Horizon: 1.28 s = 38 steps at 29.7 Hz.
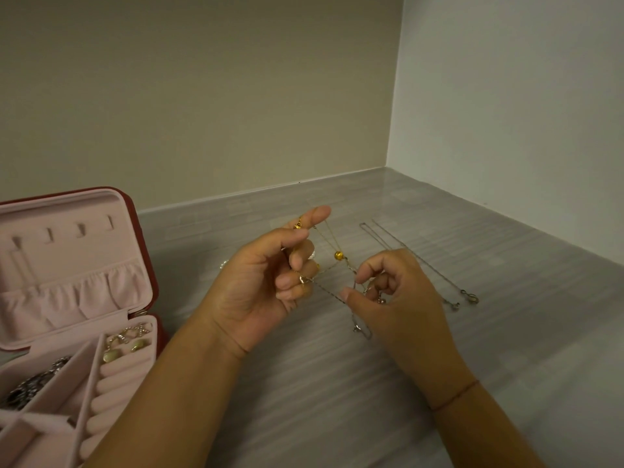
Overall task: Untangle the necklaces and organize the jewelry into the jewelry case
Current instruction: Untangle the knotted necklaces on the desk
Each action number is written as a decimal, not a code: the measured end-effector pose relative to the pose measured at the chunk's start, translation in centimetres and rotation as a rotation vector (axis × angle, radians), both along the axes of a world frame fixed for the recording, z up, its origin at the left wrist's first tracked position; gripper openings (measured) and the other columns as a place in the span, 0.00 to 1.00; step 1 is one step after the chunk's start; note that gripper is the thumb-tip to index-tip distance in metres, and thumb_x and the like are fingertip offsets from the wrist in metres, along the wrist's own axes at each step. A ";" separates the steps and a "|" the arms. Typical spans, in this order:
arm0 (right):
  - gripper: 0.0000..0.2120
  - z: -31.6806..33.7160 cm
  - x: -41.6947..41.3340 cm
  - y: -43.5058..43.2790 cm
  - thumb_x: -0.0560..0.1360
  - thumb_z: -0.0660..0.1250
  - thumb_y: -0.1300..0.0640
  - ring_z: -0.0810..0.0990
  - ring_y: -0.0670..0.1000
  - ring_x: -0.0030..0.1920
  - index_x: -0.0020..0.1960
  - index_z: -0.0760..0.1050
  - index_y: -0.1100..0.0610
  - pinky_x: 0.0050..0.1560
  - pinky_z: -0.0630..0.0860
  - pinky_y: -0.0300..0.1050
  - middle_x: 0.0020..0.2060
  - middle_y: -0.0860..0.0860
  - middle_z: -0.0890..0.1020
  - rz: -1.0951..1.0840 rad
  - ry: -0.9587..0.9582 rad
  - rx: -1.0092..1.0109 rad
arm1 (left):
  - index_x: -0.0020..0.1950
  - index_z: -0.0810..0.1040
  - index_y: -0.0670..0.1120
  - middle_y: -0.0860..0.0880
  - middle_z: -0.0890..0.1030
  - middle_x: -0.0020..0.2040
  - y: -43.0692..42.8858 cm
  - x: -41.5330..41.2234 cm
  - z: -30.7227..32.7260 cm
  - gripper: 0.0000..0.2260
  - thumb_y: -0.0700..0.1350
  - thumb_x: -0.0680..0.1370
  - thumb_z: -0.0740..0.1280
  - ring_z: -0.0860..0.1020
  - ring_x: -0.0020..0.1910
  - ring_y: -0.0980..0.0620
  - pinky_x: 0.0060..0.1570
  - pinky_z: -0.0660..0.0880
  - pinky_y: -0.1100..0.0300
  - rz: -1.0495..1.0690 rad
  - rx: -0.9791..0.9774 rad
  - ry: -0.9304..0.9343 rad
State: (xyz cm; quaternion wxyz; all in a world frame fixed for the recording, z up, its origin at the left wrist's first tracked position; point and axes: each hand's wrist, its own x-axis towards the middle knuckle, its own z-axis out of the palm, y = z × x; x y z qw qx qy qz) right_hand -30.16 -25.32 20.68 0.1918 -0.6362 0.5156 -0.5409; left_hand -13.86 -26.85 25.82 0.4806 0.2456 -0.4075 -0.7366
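A thin gold necklace with a yellow bead (pixel 338 255) is tangled with a silver chain (pixel 329 292), and both stretch between my hands above the grey table. My left hand (pixel 266 288) holds the chains with curled fingers, thumb raised. My right hand (pixel 395 295) pinches the tangle between thumb and forefinger, and a clasp end (pixel 358 329) dangles below it. Another silver necklace (pixel 418 261) lies straight on the table to the right. The open pink jewelry case (pixel 77 298) stands at the far left, with earrings (pixel 126 342) and dark jewelry (pixel 30 386) in its compartments.
The grey table (pixel 337 400) meets a beige wall at the back and a white wall on the right, forming a corner. A small shiny item (pixel 223 264) lies on the table behind my left hand. The case lid stands upright with hooks and a pocket.
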 end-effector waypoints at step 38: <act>0.15 1.8 -3.9 0.0 0.61 0.78 0.55 0.81 0.48 0.38 0.46 0.83 0.55 0.41 0.79 0.43 0.39 0.52 0.82 0.752 -1.063 0.510 | 0.47 0.83 0.44 0.51 0.72 0.24 -0.8 -0.2 -1.8 0.07 0.36 0.76 0.67 0.64 0.18 0.58 0.19 0.61 0.68 0.389 -0.061 -0.821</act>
